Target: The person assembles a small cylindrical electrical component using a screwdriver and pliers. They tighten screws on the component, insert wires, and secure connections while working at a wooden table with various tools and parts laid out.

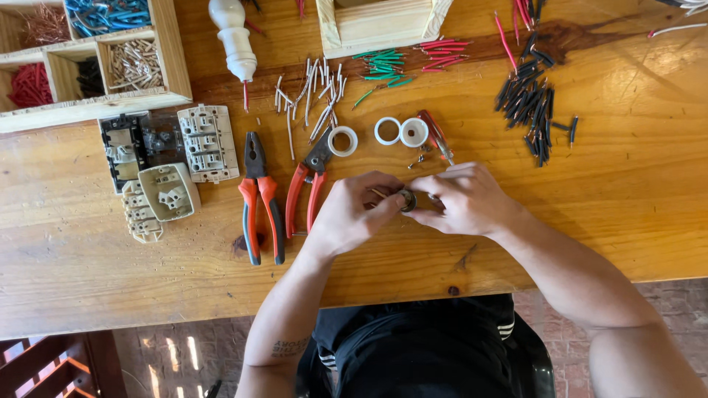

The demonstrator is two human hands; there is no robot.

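Small round dark metal fitting (407,200), pinched above the wooden table (627,184).

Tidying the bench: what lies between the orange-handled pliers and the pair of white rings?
In the head view, red-handled cutters and a single white ring lie between the pliers and the ring pair.

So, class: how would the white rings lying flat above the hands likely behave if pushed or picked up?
The white rings look like small hollow plastic, so probably light and stiff. Lying flat on the wooden table, they would likely slide, not roll; set on edge, they might roll. Their smooth, thin rims may be fiddly to pinch.
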